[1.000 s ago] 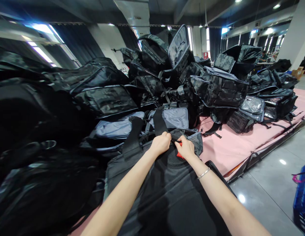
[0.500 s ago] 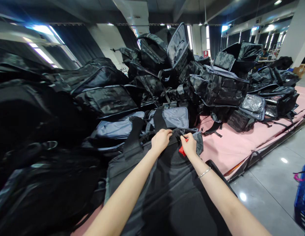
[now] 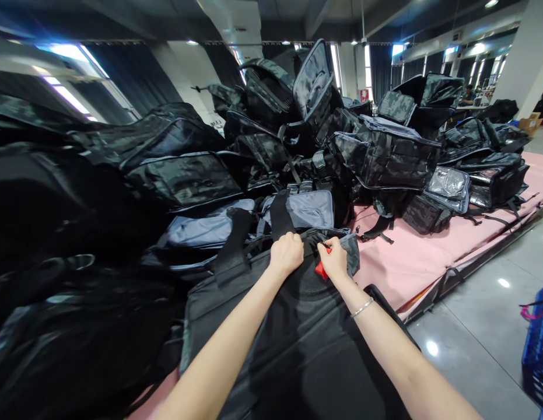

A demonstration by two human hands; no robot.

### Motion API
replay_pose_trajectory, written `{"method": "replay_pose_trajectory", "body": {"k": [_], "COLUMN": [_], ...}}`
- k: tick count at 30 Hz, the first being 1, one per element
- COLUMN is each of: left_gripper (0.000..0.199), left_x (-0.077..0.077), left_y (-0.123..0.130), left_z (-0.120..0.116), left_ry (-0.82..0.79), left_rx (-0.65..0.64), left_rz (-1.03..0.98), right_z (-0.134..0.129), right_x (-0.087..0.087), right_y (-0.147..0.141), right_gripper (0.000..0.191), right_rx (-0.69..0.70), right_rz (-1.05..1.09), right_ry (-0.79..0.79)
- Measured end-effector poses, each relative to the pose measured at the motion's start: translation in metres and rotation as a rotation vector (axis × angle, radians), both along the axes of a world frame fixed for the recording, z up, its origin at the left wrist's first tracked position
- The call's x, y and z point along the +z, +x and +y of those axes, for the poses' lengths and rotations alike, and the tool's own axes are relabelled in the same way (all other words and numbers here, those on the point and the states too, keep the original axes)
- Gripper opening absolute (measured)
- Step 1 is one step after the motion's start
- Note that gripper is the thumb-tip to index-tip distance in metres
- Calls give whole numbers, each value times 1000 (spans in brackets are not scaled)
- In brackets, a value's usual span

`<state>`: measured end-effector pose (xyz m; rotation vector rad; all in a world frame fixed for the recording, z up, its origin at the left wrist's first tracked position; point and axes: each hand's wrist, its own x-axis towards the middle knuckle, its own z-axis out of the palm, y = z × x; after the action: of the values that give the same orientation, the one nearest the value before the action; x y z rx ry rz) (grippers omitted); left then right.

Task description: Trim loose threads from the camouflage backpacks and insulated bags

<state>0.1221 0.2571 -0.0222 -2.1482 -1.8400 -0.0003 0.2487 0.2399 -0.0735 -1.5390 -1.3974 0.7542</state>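
Observation:
A black backpack lies back side up in front of me, with a mesh patch and wide black straps near its far end. My left hand is closed in a fist on the fabric at that far end, beside a strap. My right hand is closed around a small red-handled tool, just right of the left hand over the mesh. Fingers cover most of the tool, so its exact kind cannot be told. A bit of camouflage fabric shows right of the right hand.
Piles of black and camouflage backpacks, many unzipped, cover the pink-topped table ahead and at left. A blue plastic basket stands on the tiled floor at right. A person is far back at right.
My left hand has curled its fingers further into a fist and dipped slightly. The right hand keeps the red-handled tool in nearly the same place. The view has shifted a little.

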Motion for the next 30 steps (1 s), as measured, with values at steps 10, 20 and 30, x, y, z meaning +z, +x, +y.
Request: {"method": "replay_pose_trajectory", "body": {"k": [10, 20, 30], "left_gripper": [34, 28, 19], "left_x": [-8, -16, 8], "left_y": [-5, -9, -64], "left_z": [-1, 3, -41], "left_ry": [47, 105, 329], "left_rx": [54, 101, 304], "left_rz": [-45, -236, -713], "right_z": [-2, 0, 0], "right_x": [3, 5, 1], "right_y": [0, -3, -4], "right_gripper": [19, 15, 19], "right_rx": [155, 173, 161], "right_rz": [-215, -298, -300], "right_ry": [15, 50, 54]}}
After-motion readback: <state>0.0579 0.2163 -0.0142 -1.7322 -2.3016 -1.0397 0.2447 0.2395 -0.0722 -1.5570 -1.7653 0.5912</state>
